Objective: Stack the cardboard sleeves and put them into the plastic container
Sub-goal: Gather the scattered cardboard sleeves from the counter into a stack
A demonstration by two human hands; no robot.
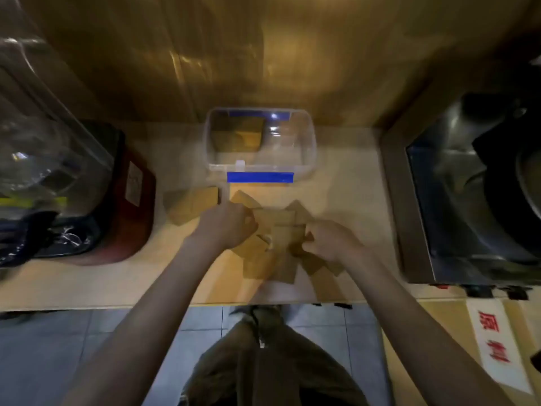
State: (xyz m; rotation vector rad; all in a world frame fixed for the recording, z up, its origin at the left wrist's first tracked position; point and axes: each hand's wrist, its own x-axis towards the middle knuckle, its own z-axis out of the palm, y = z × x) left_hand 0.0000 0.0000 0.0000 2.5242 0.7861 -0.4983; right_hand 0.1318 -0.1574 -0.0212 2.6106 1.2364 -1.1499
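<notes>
Several brown cardboard sleeves (275, 253) lie scattered in a loose pile on the counter in front of me. My left hand (227, 224) is closed on sleeves at the pile's left side. My right hand (329, 240) pinches a sleeve at the pile's right side. A separate small heap of sleeves (191, 205) lies further left. Behind the pile stands the clear plastic container (307, 150) with blue clips, open at the top. A stack of sleeves (238, 134) sits inside its left half; its right half holds nothing.
A red-based appliance with a clear jug (87, 183) stands at the left. A steel machine (474, 194) fills the right side. The counter's front edge (117, 306) runs just below the pile, with tiled floor and my legs beyond it. A wooden wall rises behind.
</notes>
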